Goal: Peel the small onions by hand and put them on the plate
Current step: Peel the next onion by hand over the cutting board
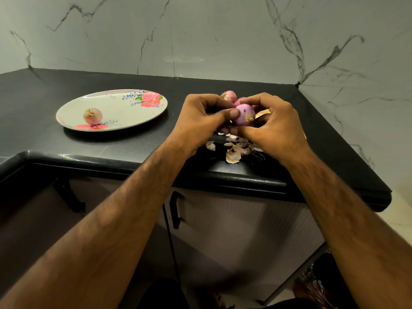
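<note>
Purple onion (244, 114), smooth, root tuft toward camera, sits between both grips: left hand (200, 121) curled, thumb pressed on its side; right hand (274, 128) curled round its far side and underside. Beneath, papery pale peels (233, 156) litter black bench (33, 121) near glossy rounded edge; some hidden under hands. Behind hands, two more onions (229, 95), mostly covered. Farther left, oval floral plate (116, 105) carries one pale onion (92, 116). Grey-veined marble wall (223, 41) behind.
</note>
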